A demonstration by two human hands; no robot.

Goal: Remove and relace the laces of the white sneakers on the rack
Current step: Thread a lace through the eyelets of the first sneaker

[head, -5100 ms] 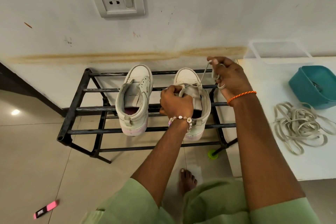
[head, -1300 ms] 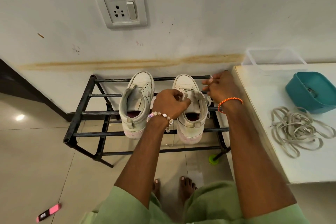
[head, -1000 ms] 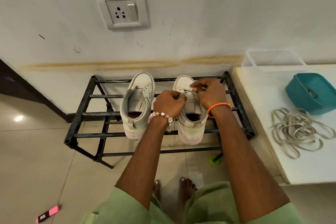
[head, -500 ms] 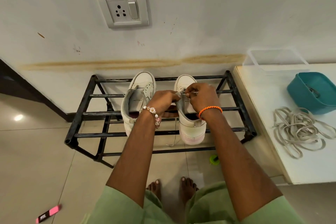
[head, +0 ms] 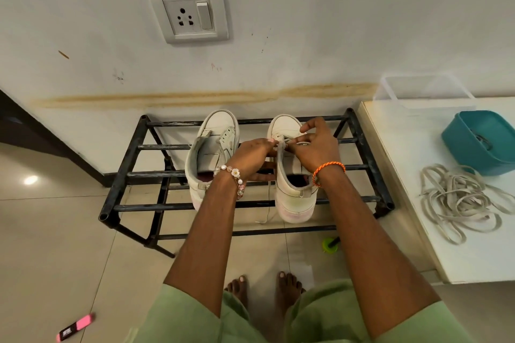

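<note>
Head view: right hand (head: 315, 145) now farther forward over right sneaker (head: 292, 189).

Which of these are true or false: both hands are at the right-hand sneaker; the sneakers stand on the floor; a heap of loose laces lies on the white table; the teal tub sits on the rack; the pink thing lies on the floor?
1. Both hands, left hand and right hand, are at the right sneaker. True.
2. The sneakers stand on the floor. False: both, the left sneaker too, stand on the black rack.
3. Loose laces lie heaped on the white table. True.
4. The teal tub sits on the rack. False: it sits on the table.
5. The pink object lies on the floor. True.
</note>
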